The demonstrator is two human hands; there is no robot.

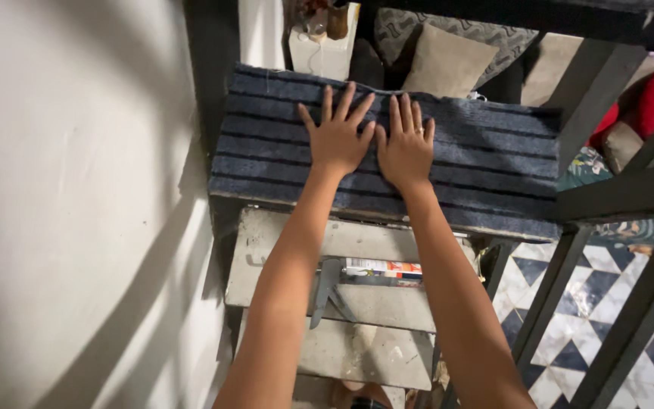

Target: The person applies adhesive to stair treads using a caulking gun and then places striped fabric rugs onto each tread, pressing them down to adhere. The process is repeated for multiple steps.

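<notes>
Left hand (336, 138) and right hand (406, 148) flat, palms down, fingers spread, thumbs nearly touching, gripping nothing. Both press on middle of carpet piece (486, 170), likely to hold it flush against step beneath. Carpet piece: dark blue, black stripes, covers top stair, long axis left to right, stripes run same way. Nearer, bare concrete steps (365, 303) descend; caulking gun (328, 288) and tube (384, 267) lie on one. White wall (77, 189) left, black railing (630, 197) right, cushions (448, 64) beyond far edge.

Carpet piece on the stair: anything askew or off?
Yes. The striped carpet piece sits skewed on the step, its far edge frayed. Both hands, left and right, press flat on it. A sealant gun lies on the bare step below.
</notes>
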